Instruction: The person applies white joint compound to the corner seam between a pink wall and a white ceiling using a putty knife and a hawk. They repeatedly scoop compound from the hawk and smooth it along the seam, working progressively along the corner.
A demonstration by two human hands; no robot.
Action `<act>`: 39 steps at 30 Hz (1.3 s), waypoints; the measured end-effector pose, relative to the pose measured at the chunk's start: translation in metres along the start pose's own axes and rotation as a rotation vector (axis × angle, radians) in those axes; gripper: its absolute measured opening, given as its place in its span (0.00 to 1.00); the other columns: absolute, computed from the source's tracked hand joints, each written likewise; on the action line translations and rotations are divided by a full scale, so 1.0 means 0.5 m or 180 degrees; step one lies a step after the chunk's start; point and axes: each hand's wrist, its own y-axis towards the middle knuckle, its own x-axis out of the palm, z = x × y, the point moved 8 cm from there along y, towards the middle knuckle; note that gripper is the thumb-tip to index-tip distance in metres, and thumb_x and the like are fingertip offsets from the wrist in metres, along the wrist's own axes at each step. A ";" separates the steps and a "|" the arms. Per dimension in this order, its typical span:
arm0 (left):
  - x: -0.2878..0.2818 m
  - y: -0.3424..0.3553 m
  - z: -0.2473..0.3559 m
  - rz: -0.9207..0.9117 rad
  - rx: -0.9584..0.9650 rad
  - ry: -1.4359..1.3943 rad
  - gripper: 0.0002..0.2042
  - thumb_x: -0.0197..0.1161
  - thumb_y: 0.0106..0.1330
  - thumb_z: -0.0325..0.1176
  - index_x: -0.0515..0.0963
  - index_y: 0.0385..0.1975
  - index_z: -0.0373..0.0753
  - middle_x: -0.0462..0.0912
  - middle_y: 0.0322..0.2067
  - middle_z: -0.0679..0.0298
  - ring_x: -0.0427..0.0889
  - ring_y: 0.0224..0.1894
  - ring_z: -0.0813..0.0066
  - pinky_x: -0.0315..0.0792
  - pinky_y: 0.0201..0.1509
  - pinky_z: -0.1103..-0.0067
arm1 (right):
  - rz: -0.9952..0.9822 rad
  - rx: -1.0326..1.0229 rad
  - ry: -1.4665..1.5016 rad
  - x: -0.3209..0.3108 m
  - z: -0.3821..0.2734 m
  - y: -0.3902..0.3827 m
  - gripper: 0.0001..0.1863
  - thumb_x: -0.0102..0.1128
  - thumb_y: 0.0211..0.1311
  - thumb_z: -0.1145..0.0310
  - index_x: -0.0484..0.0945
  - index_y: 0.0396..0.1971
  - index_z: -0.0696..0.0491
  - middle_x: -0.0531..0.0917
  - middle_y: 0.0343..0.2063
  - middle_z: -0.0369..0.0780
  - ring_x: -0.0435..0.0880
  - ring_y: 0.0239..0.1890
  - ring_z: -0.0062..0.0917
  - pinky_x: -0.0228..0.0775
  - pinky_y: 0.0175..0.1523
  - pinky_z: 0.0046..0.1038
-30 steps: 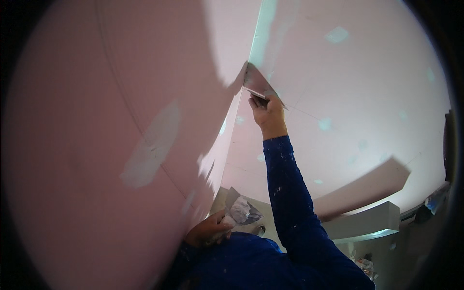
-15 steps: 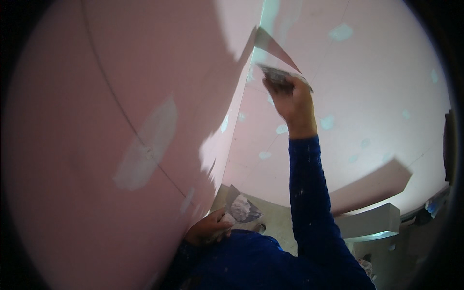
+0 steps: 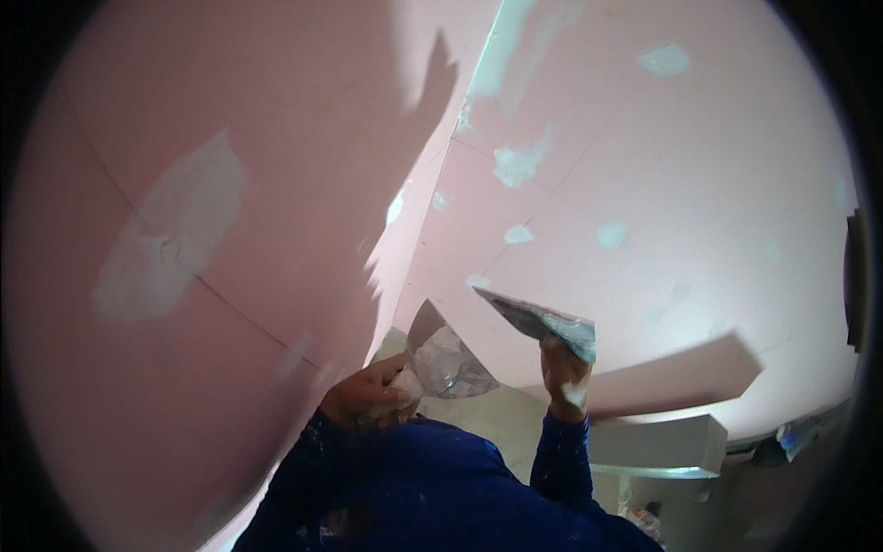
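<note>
My left hand (image 3: 363, 396) is closed on a putty knife (image 3: 428, 322) with pale putty (image 3: 446, 368) heaped on its triangular blade. Right of it, my right hand (image 3: 566, 377) grips a wide putty knife (image 3: 529, 317), its blade smeared grey and tilted, pointing up-left. The two blades are close, with a gap between them. Behind them, pink boards (image 3: 276, 92) meet at a corner seam (image 3: 478, 55); pale filler patches (image 3: 170, 221) mark both boards, and white filler runs along the upper seam.
A grey ledge or boxed beam (image 3: 658, 442) is at the lower right, below its shadow. A dark narrow shape (image 3: 854, 276) sits at the far right edge, with small cluttered items (image 3: 791, 442) under it. Grey floor (image 3: 524, 423) shows below the boards.
My right hand and its knife have come down from high on the seam to beside the left knife. My left hand has risen slightly leftward, its loaded blade raised. The view has shifted.
</note>
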 end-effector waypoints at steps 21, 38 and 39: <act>0.038 0.013 -0.046 0.0527 0.0386 0.0124 0.33 0.69 0.62 0.40 0.65 0.63 0.30 0.80 0.28 0.57 0.78 0.22 0.75 0.71 0.18 0.82 | -0.0715 0.1268 -0.1251 -0.015 0.208 0.158 0.21 0.49 0.74 0.62 0.74 0.55 0.64 0.83 0.47 0.56 0.83 0.52 0.43 0.70 0.59 0.39; 0.046 -0.020 -0.069 0.1476 0.0279 -0.0263 0.34 0.70 0.60 0.36 0.62 0.63 0.29 0.78 0.25 0.54 0.76 0.18 0.72 0.69 0.14 0.82 | 0.0078 -0.0451 -0.2110 0.136 0.207 0.505 0.32 0.49 0.64 0.79 0.61 0.70 0.55 0.75 0.56 0.51 0.76 0.54 0.53 0.72 0.59 0.48; 0.047 -0.016 -0.065 0.1374 0.0289 -0.0216 0.34 0.70 0.60 0.36 0.63 0.63 0.29 0.78 0.25 0.54 0.75 0.17 0.72 0.69 0.14 0.82 | 0.0026 -0.0492 -0.2032 0.128 0.203 0.494 0.32 0.49 0.64 0.79 0.61 0.70 0.55 0.75 0.57 0.51 0.76 0.55 0.53 0.72 0.60 0.48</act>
